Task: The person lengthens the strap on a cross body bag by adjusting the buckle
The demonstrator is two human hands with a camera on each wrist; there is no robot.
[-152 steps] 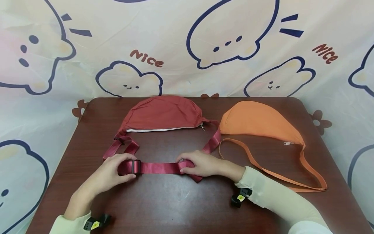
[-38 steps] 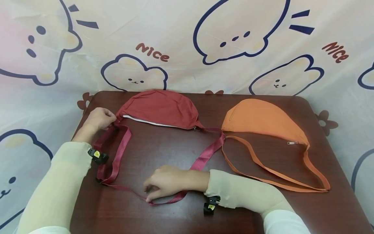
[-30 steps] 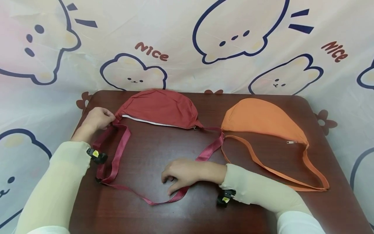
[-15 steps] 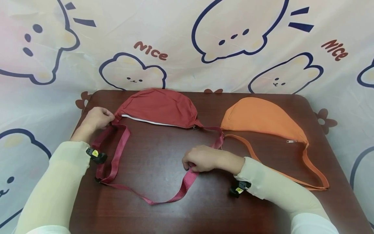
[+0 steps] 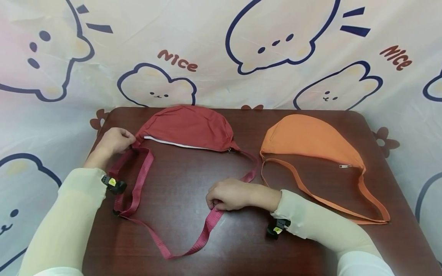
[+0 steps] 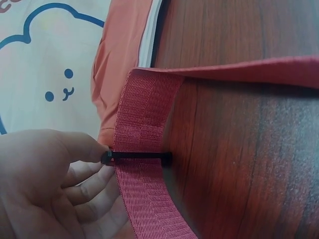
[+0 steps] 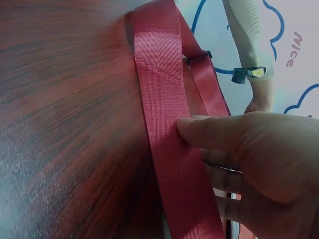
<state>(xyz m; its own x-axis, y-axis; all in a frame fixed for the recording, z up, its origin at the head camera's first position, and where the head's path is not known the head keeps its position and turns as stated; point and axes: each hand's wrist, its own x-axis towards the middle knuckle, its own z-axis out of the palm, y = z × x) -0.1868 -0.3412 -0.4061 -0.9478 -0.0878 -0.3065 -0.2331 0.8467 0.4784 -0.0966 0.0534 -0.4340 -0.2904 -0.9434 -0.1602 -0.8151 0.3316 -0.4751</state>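
Patterned cloth (image 5: 207,42): hangs at back.
Brown table (image 5: 186,176): stands in front.
Red bag (image 5: 190,130): lies along the far edge, left of centre.
Orange bag (image 5: 309,138): lies to its right, apart.
Red strap (image 5: 208,226): loops from the red bag toward the near edge.
Right hand (image 5: 228,194): pinches the red strap between thumb and fingers.
Left hand (image 5: 115,140): pinches the black slider's (image 6: 137,155) end between thumb and fingers.

Bags: two, the red bag (image 5: 188,128) and, to its right, an orange bag (image 5: 307,136).
Straps: two, red strap (image 5: 208,226), orange strap (image 5: 297,179), one on each bag.
Hands: two, left hand (image 5: 115,140) at the red bag's left end, right hand (image 5: 229,194) before it.
Buckles: I count two, far buckle (image 6: 139,155) at the red bag's left end, near buckle (image 5: 116,212) in front.
Table (image 5: 179,174): one, beneath the red bag.
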